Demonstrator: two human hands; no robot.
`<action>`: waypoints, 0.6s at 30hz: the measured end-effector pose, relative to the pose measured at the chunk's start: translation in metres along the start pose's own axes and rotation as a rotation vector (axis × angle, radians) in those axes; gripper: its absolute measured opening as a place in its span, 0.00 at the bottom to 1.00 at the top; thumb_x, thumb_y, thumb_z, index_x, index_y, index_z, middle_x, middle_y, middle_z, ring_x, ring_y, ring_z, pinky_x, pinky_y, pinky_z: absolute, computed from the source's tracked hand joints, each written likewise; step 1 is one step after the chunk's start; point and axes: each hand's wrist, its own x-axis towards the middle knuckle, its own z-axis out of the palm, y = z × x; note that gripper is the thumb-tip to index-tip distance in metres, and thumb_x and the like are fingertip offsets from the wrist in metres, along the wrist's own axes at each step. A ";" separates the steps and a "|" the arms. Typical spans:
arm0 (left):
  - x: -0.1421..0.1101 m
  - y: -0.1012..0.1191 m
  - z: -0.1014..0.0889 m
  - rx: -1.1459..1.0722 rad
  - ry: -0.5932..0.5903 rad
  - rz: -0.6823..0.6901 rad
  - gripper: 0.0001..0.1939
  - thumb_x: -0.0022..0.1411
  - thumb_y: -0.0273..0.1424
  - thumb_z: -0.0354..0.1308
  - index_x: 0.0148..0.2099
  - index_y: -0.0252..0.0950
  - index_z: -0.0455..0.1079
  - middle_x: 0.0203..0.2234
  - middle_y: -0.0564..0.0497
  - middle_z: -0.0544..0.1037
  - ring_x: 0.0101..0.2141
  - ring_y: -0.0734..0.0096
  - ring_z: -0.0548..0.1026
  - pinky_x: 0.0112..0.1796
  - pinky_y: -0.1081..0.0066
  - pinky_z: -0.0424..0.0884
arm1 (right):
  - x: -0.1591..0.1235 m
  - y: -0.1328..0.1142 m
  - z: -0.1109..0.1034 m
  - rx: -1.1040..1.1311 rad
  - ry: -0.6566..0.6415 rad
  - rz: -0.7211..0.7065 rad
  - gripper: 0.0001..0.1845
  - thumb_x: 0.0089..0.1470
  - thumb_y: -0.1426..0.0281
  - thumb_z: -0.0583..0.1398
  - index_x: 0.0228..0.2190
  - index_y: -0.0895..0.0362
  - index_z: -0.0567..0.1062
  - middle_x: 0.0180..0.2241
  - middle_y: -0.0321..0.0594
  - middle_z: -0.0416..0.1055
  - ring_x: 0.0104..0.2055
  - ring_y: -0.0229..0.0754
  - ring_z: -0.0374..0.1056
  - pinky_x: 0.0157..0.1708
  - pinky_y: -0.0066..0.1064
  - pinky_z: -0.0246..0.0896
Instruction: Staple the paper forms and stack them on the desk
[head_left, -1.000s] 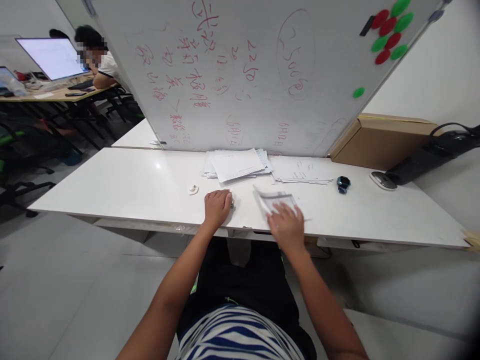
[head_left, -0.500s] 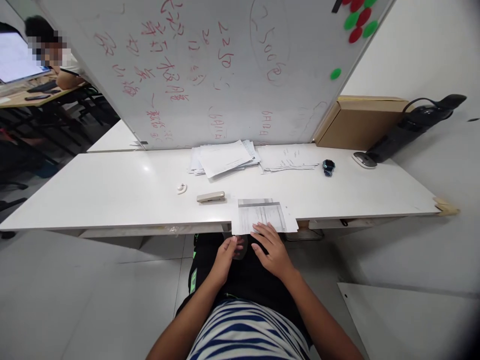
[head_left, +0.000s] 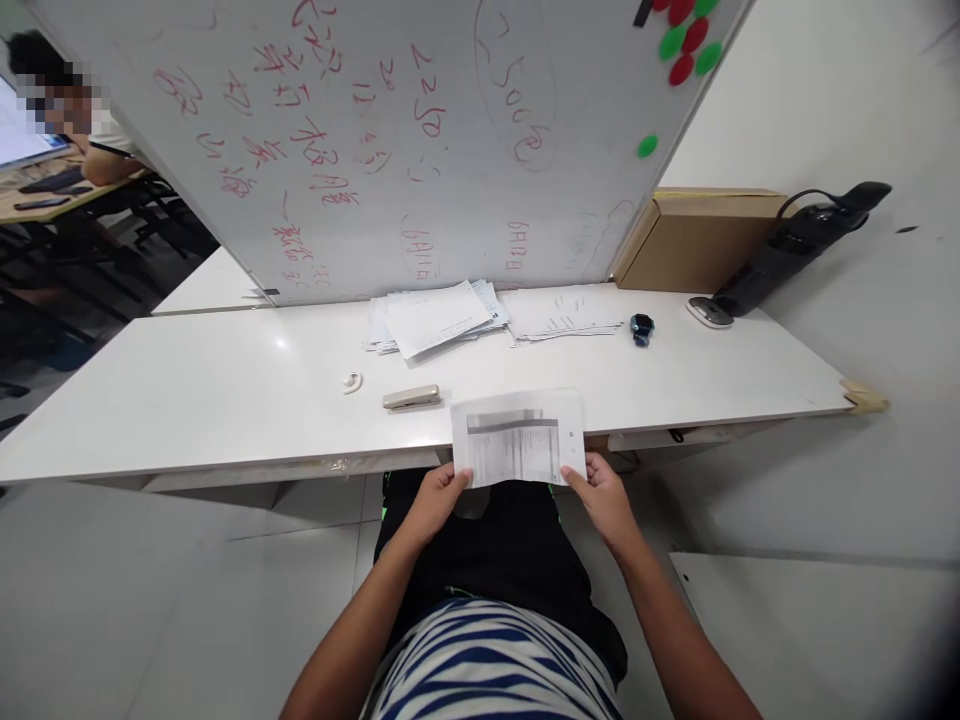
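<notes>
Printed paper sheets [head_left: 517, 440] are held at the desk's front edge, their far part over the white top. My left hand [head_left: 439, 500] pinches the near left corner, thumb on top. At the near right corner, my right hand [head_left: 600, 492] grips the same sheets, also with its thumb above. How many sheets there are I cannot tell. Just beyond them on the left lies a beige stapler [head_left: 411, 397], apart from both hands. A white earphone [head_left: 352, 382] rests left of the stapler.
Behind the sheets lie a loose paper pile [head_left: 439, 320] and a neater paper stack [head_left: 562, 312]. A smartwatch [head_left: 641, 328], mouse [head_left: 709, 312], black bottle [head_left: 795, 245] and cardboard box [head_left: 697, 240] stand right. A whiteboard [head_left: 450, 130] rises behind. A person [head_left: 67, 100] sits far left.
My right hand has gone from lying over the sheets to gripping their right corner. The sheets are now held between both hands, tilted up more towards me. The view has shifted slightly right.
</notes>
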 end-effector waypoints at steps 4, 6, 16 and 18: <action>-0.011 0.000 -0.005 0.033 0.011 -0.012 0.22 0.56 0.47 0.61 0.45 0.35 0.77 0.39 0.48 0.80 0.43 0.57 0.75 0.45 0.65 0.68 | -0.015 0.006 -0.008 0.019 -0.163 0.076 0.22 0.43 0.56 0.68 0.38 0.56 0.76 0.38 0.45 0.79 0.41 0.51 0.74 0.43 0.42 0.68; -0.009 0.001 -0.005 0.055 0.088 -0.014 0.23 0.57 0.49 0.58 0.40 0.33 0.77 0.35 0.48 0.80 0.38 0.59 0.75 0.41 0.66 0.68 | -0.019 0.007 -0.007 0.044 -0.171 0.086 0.22 0.43 0.55 0.69 0.38 0.56 0.78 0.40 0.44 0.79 0.43 0.51 0.74 0.45 0.44 0.67; -0.003 0.000 -0.009 0.020 0.154 -0.014 0.22 0.56 0.48 0.60 0.33 0.32 0.76 0.23 0.52 0.76 0.26 0.70 0.71 0.29 0.72 0.65 | -0.025 -0.006 0.004 0.317 -0.128 0.104 0.29 0.42 0.58 0.70 0.46 0.53 0.76 0.43 0.43 0.78 0.48 0.49 0.72 0.53 0.44 0.63; -0.004 0.002 -0.010 0.015 0.147 -0.028 0.21 0.56 0.48 0.61 0.34 0.32 0.76 0.24 0.52 0.76 0.26 0.70 0.71 0.29 0.72 0.65 | -0.024 -0.009 0.004 0.295 -0.088 0.097 0.26 0.43 0.57 0.69 0.44 0.53 0.77 0.43 0.43 0.78 0.48 0.50 0.72 0.52 0.45 0.63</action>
